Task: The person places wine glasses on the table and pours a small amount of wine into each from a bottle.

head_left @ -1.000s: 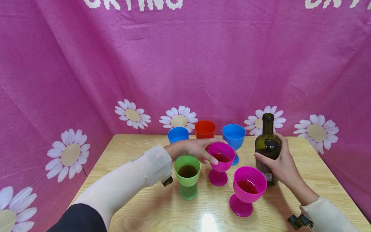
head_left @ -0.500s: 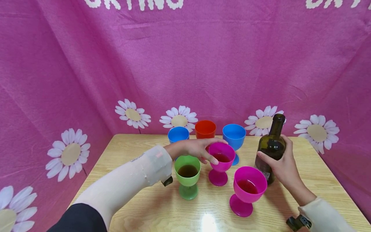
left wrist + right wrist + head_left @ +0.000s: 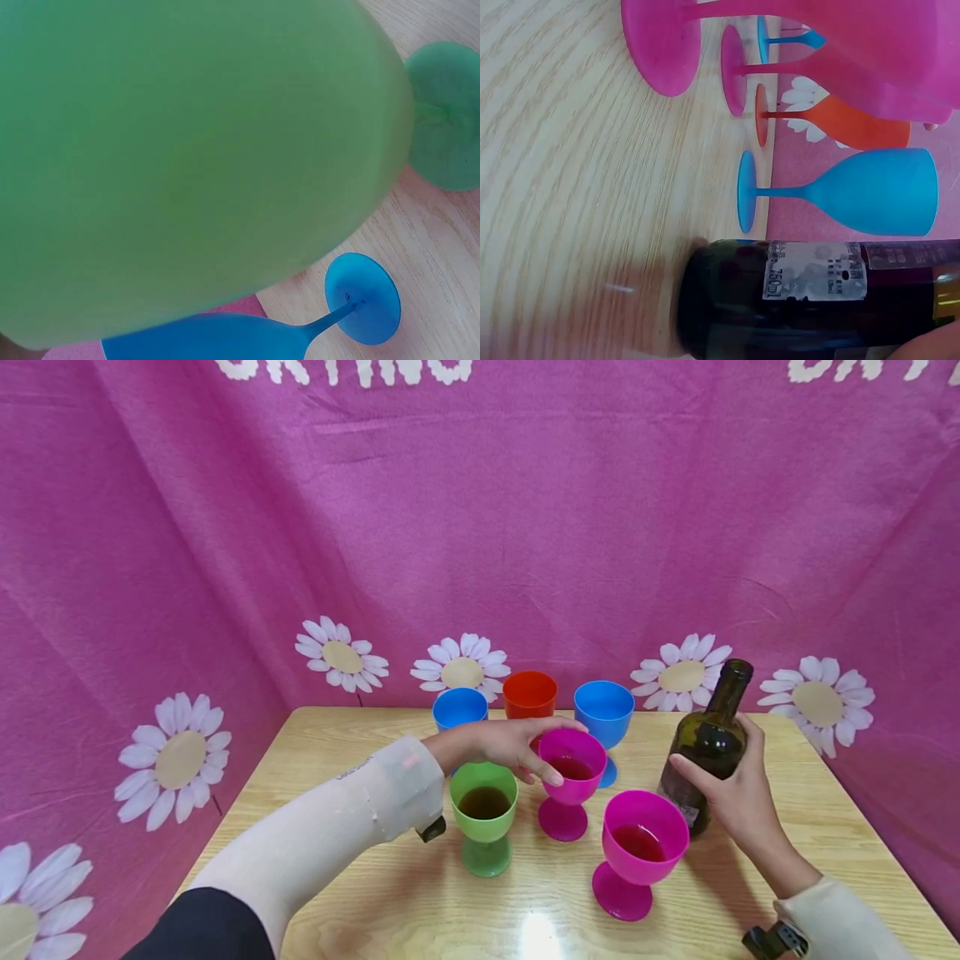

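Wine bottle (image 3: 712, 739) of dark green glass leaned, neck to the right, just beyond and right of the nearer pink goblet (image 3: 651, 870); the right hand (image 3: 738, 797) gripped its body, thumb across the front; whether its base touched the wooden table (image 3: 360, 910) I could not tell; the left hand (image 3: 513, 747) held the farther pink goblet (image 3: 579, 792) by its bowl; both had red liquid inside; the green goblet (image 3: 486, 833), left of them, held brown liquid; behind, a red goblet (image 3: 529, 708) stood between a left blue goblet (image 3: 459, 719) and a right blue goblet (image 3: 604, 729).
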`<state>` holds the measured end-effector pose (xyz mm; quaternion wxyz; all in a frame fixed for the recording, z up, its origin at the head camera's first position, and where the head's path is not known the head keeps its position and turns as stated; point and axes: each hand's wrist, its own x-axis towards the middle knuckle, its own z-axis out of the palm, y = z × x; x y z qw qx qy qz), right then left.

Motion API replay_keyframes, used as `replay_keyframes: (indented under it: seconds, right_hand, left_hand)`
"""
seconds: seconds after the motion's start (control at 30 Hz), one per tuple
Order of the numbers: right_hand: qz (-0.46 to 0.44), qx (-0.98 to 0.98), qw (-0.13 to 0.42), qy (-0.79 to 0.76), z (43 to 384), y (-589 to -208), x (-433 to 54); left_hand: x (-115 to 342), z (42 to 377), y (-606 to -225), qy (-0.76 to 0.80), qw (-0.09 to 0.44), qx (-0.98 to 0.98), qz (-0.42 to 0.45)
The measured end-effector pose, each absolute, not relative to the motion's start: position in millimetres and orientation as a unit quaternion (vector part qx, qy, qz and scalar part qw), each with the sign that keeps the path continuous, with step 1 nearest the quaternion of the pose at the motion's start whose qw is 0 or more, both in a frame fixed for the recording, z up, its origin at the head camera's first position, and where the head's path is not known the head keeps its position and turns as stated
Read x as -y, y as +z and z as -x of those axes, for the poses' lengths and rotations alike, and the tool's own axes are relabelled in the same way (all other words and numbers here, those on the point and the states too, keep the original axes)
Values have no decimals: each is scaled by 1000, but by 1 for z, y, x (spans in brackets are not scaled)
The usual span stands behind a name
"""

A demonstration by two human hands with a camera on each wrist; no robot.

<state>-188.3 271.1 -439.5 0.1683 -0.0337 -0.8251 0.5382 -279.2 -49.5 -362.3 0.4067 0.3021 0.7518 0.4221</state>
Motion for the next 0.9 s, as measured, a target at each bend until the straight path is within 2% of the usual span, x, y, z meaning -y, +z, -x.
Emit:
replay_keyframes:
  seconds: [0.9]
  right_hand:
    - [27, 827, 173, 535, 182, -444, -275]
  left_hand:
    - [48, 279, -356, 423, 414, -744, -309]
